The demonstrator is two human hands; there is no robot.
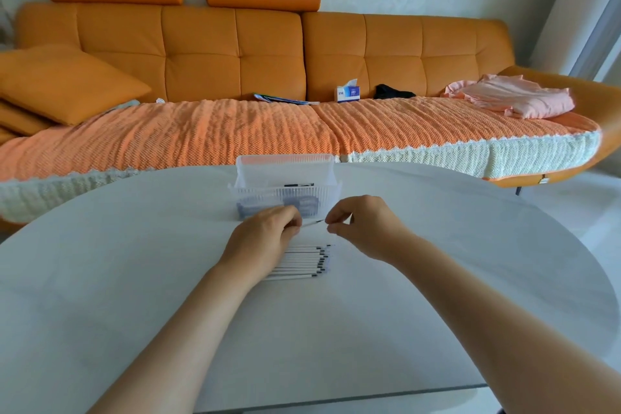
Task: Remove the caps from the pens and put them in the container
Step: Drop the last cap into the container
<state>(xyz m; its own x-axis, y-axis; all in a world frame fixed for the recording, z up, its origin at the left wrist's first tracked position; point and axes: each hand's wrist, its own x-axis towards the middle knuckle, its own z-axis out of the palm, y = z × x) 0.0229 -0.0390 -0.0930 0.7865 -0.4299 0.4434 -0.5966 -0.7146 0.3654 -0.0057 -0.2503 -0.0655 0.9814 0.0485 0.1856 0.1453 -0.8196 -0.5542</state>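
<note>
**Left.** My left hand (263,233) has its fingers curled round the barrel of one pen (314,222) and holds it level above the table (134,279). I judge this to be the anchoring grip, steadying the barrel so the other end can be pulled.

**Centre.** The container (331,175), clear and ribbed, stands just beyond the hands. I take it to be set close so that each drop is a short reach. It has dark contents that I cannot count. Nearer me lies a row (302,262) of pens, parallel with their dark tips to the right. This probably keeps them in order for picking one at a time.

**Right.** My right hand (364,228) pinches the pen's right end between thumb and forefinger, with the other fingers loosely bent. The cap is too small to make out, so I cannot tell whether it is off.

**Counts.** There are two hands, one held pen and one container. The row has about ten pens, their left ends hidden under my left wrist.
</note>
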